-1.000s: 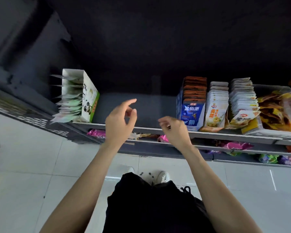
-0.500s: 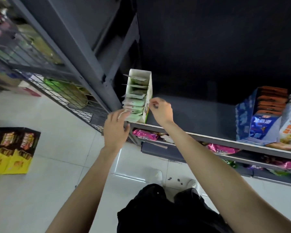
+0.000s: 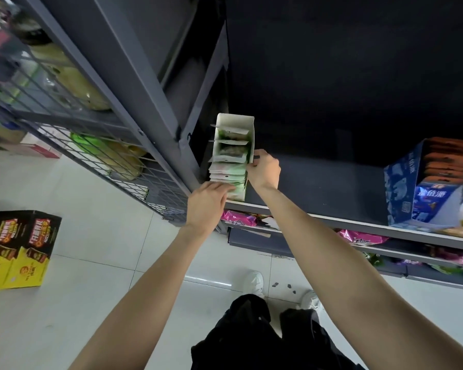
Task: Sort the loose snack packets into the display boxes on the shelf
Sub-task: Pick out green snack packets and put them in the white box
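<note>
Hands at green box (image 3: 249,156) | left hand (image 3: 207,202) fingers flat on packets (image 3: 229,172) | right hand (image 3: 263,170) fingers curled on wall.

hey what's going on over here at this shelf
A person is tidying a white display box of green snack packets at the left end of a dark shelf. The right hand holds the box's right side, while the left hand rests its fingers on the front packets. A blue box stands farther right.
</note>
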The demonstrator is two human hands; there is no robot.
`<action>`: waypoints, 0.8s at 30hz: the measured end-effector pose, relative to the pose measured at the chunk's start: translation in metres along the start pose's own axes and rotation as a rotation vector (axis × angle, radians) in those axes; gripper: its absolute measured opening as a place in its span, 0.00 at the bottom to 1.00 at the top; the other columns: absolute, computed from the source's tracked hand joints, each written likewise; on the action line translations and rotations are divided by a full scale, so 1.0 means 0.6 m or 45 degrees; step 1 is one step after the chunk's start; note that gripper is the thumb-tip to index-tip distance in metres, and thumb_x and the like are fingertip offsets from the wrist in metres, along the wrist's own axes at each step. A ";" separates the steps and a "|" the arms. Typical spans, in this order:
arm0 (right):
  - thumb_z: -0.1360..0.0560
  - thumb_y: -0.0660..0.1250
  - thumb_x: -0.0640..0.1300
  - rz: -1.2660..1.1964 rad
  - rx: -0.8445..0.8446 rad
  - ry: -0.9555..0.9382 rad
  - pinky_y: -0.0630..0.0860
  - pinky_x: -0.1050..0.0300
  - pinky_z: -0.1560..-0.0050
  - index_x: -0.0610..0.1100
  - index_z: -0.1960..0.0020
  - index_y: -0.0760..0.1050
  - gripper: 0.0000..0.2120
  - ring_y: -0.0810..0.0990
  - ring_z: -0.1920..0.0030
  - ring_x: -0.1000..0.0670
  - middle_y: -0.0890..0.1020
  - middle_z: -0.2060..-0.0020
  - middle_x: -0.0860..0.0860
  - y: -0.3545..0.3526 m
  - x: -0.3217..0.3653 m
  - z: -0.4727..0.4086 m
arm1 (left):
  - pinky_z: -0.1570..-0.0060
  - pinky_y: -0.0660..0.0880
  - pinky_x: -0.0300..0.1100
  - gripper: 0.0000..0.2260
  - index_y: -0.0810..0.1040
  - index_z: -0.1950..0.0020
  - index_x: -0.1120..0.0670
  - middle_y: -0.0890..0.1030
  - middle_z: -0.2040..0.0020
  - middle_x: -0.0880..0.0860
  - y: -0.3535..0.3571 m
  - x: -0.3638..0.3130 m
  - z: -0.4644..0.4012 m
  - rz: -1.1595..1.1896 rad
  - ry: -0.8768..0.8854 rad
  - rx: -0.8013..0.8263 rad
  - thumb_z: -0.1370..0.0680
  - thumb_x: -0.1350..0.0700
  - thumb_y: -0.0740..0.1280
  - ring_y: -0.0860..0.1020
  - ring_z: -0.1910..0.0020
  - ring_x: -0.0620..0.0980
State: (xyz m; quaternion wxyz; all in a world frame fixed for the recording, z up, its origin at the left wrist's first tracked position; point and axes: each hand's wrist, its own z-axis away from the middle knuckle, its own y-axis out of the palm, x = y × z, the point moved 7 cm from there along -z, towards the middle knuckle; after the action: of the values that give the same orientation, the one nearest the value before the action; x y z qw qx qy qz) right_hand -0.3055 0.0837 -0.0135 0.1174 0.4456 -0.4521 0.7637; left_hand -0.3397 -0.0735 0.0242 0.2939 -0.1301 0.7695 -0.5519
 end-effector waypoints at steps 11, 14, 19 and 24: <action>0.28 0.64 0.35 0.075 -0.209 0.041 0.76 0.54 0.50 0.43 0.40 0.77 0.17 0.82 0.52 0.44 0.85 0.55 0.44 -0.215 -0.141 -0.014 | 0.50 0.74 0.44 0.12 0.79 0.41 0.49 0.81 0.46 0.48 0.080 -0.191 -0.053 0.033 0.144 0.209 0.23 0.58 0.64 0.77 0.47 0.50; 0.27 0.64 0.36 0.113 -0.229 0.056 0.75 0.56 0.49 0.42 0.38 0.76 0.17 0.82 0.50 0.45 0.85 0.53 0.44 -0.294 -0.188 -0.013 | 0.52 0.71 0.39 0.10 0.80 0.42 0.45 0.81 0.46 0.44 0.107 -0.250 -0.059 0.098 0.160 0.233 0.21 0.53 0.63 0.76 0.47 0.47; 0.26 0.62 0.35 0.232 -0.256 0.009 0.75 0.55 0.52 0.44 0.37 0.74 0.18 0.82 0.53 0.43 0.85 0.53 0.44 -0.376 -0.244 -0.012 | 0.58 0.71 0.39 0.10 0.81 0.44 0.45 0.82 0.48 0.44 0.142 -0.354 -0.062 0.128 0.195 0.281 0.20 0.51 0.61 0.78 0.50 0.46; 0.27 0.61 0.33 0.207 -0.256 -0.004 0.78 0.51 0.56 0.43 0.37 0.73 0.19 0.82 0.56 0.40 0.84 0.54 0.43 -0.400 -0.284 -0.005 | 0.63 0.66 0.36 0.10 0.80 0.44 0.44 0.82 0.47 0.43 0.155 -0.404 -0.057 0.068 0.228 0.283 0.20 0.50 0.60 0.78 0.51 0.46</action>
State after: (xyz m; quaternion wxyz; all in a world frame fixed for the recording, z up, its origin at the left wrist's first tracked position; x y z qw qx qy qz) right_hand -0.0695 0.2597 -0.0073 0.0984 0.3947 -0.5613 0.7208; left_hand -0.1560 0.1134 0.0203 0.2514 -0.0264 0.7299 -0.6351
